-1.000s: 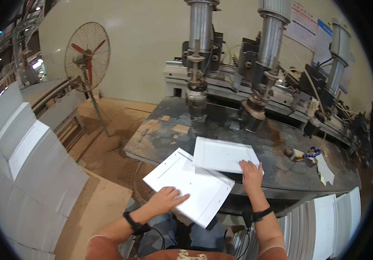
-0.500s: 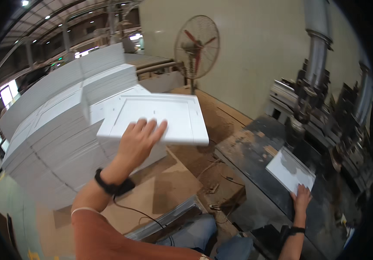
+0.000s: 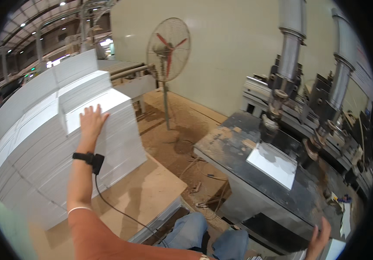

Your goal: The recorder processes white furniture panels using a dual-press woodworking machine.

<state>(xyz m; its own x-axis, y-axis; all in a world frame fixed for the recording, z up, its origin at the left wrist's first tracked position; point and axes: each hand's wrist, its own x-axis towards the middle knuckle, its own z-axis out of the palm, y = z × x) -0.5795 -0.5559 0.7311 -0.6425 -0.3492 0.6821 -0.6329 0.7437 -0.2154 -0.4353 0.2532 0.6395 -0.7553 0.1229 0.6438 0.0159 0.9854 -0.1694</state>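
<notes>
My left hand (image 3: 92, 122), fingers spread, rests at the near edge of the top white panel (image 3: 108, 102) on a tall stack of white panels. A dark wristband device with a cable sits on that wrist. On the right, another white panel (image 3: 273, 164) lies flat on the dark machine table (image 3: 221, 145), under the machine's heads, with neither hand on it. My right hand (image 3: 318, 239) is at the lower right, partly cut off by the frame's edge, fingers extended. Beside it shows the corner of a white piece (image 3: 335, 250); a grip on it is not visible.
Metal drilling heads (image 3: 273, 123) on cylinders stand over the table's far side. A caged fan (image 3: 168, 50) with red blades stands by the wall. A wooden board (image 3: 160, 180) lies under the stacks. Cables and sawdust cover the floor between board and machine.
My left hand has drawn back from a framed white panel, which no longer juts out over the stack. The right hand left the panel on the machine table and moved lower right. The view turned right.
</notes>
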